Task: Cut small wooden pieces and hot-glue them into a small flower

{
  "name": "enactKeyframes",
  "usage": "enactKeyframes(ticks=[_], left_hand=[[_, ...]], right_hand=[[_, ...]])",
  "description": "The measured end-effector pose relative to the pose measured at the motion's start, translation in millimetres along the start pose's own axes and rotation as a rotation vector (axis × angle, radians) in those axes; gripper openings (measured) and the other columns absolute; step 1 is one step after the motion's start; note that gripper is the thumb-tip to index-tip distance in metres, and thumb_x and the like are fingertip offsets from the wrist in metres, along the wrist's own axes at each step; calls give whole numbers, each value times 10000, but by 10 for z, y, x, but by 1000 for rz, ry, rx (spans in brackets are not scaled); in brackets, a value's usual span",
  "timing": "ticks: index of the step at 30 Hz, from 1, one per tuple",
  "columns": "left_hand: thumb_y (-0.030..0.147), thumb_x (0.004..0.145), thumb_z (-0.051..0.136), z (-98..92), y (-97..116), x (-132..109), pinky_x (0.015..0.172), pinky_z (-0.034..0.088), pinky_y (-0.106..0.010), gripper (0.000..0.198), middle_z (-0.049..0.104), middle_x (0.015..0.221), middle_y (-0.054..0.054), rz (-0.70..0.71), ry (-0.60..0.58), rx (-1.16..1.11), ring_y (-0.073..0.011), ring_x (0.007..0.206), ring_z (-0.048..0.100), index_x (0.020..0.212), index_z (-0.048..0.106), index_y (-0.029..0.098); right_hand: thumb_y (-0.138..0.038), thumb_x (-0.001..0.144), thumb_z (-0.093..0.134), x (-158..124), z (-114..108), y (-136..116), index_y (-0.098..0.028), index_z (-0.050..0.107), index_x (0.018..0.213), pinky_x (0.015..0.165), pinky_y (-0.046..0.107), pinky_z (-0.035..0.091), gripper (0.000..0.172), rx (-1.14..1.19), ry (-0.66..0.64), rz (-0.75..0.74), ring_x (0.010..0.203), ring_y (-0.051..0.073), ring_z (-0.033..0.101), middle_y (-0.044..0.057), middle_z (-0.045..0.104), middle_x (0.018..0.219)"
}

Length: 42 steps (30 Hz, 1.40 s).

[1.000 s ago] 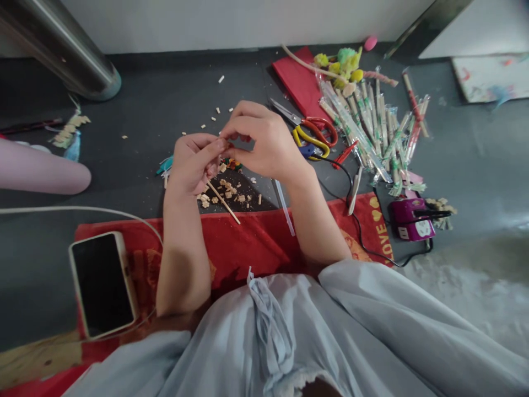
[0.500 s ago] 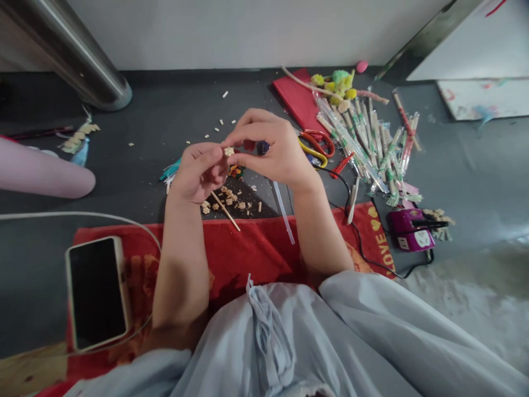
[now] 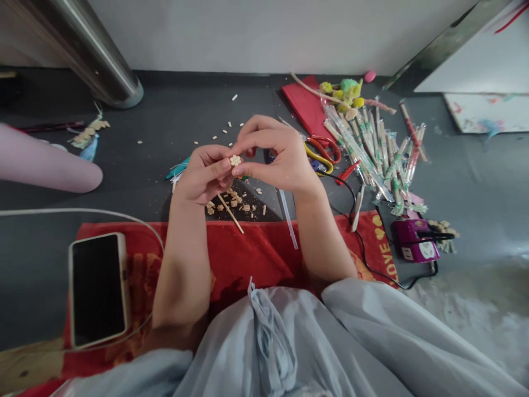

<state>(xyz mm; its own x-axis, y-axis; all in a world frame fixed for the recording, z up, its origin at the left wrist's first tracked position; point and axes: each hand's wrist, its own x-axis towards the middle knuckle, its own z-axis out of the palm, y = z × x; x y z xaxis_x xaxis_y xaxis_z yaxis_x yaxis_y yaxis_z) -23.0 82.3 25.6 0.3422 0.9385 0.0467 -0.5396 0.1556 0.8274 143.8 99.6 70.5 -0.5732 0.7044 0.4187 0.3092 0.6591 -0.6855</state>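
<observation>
A small cream flower-shaped piece (image 3: 235, 160) is pinched between my two hands above the dark table. My left hand (image 3: 206, 173) has thumb and fingers closed on its left side. On its right side, my right hand (image 3: 275, 151) grips it with thumb and forefinger, the other fingers curled above. Beneath them lie a thin wooden stick (image 3: 230, 213) and small cream pieces (image 3: 235, 197), some flower-shaped. A translucent stick (image 3: 288, 219) lies below my right wrist.
A phone (image 3: 99, 289) and cable lie left on a red cloth (image 3: 252, 251). Scissors (image 3: 324, 151), a black cord, wrapped sticks (image 3: 378, 146) and a purple adapter (image 3: 415, 241) are at right. A metal post (image 3: 99, 60) stands at upper left, above a pink cylinder (image 3: 49, 160).
The view has shifted slightly, so most things appear a little further right and lower. The flower-shaped piece now shows its face more clearly between my fingers.
</observation>
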Motion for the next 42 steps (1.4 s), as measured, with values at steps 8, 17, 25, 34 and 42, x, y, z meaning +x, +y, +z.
enactKeyframes(ticks=[8, 17, 25, 34, 42], left_hand=[[405, 596, 826, -17, 4, 8, 292, 247, -114, 307, 431, 428, 60, 26, -22, 0, -16, 323, 384, 625, 661, 148], [424, 611, 816, -10, -2, 23, 290, 225, -125, 325, 424, 437, 68, 32, -2, 4, -11, 327, 358, 671, 656, 148], [371, 588, 834, 19, -24, 47, 300, 164, -130, 287, 488, 494, 70, 66, 159, -25, 3, 341, 362, 693, 647, 181], [382, 603, 813, 40, 24, 39, 304, 195, -141, 275, 393, 435, 79, -1, 203, 3, -20, 346, 362, 670, 640, 179], [504, 722, 703, 42, 56, 84, 294, 156, -146, 373, 314, 429, 81, 8, 250, 0, -20, 325, 284, 615, 572, 171]], right_hand=[[-335, 838, 630, -4, 82, -17, -212, 688, 830, 763, 263, 510, 136, 3, 104, -50, 816, 115, 576, 20, 617, 885], [-399, 884, 555, -6, 155, 72, -180, 665, 899, 747, 296, 509, 245, -20, 137, -74, 804, 112, 570, 21, 598, 900], [-392, 829, 629, -6, 170, 102, -214, 667, 925, 725, 254, 496, 206, 29, 173, 103, 801, 110, 550, 33, 626, 974], [-345, 848, 589, 3, 141, 124, -182, 663, 948, 734, 274, 498, 205, 36, 147, 48, 793, 109, 560, 56, 607, 1010], [-260, 842, 570, 0, 3, 22, -171, 629, 904, 722, 267, 479, 123, 20, 21, 92, 770, 111, 557, 50, 638, 921]])
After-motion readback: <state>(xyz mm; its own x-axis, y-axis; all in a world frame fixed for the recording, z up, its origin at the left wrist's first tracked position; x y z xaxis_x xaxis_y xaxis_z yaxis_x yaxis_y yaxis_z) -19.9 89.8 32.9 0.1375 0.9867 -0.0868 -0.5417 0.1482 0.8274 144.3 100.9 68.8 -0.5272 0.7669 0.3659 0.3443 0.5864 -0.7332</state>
